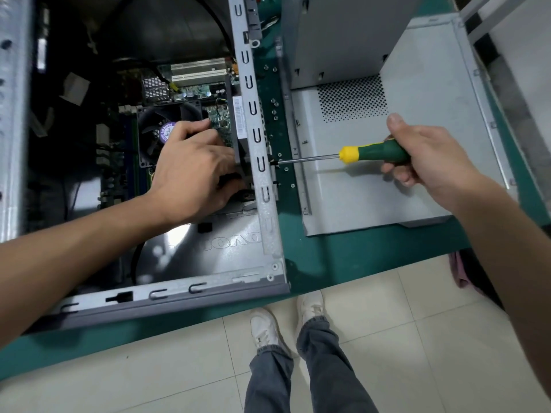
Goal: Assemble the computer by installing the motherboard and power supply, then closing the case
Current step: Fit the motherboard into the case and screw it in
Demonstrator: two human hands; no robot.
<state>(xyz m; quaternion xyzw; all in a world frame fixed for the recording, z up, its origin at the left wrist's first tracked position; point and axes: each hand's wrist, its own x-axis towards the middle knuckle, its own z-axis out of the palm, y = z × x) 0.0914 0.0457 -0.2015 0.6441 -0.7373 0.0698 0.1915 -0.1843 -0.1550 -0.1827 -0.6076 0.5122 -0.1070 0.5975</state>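
The open computer case [269, 234] lies on its side on the green table. Inside it sits the motherboard [193, 90] with a black fan [158, 126]. My left hand [193, 171] reaches into the case and grips a dark block, likely the power supply [238, 180], against the case's right wall. My right hand [429, 156] grips a screwdriver [375, 152] with a green and yellow handle. Its shaft lies level and its tip touches a screw [272, 163] on the outside of that wall. The grey side panel [387, 174] lies flat to the right.
Several loose screws [274, 108] lie on the green mat between the case and the panel. Another grey metal box [343, 37] stands at the back. The table's front edge [328, 281] runs above my feet on the tiled floor.
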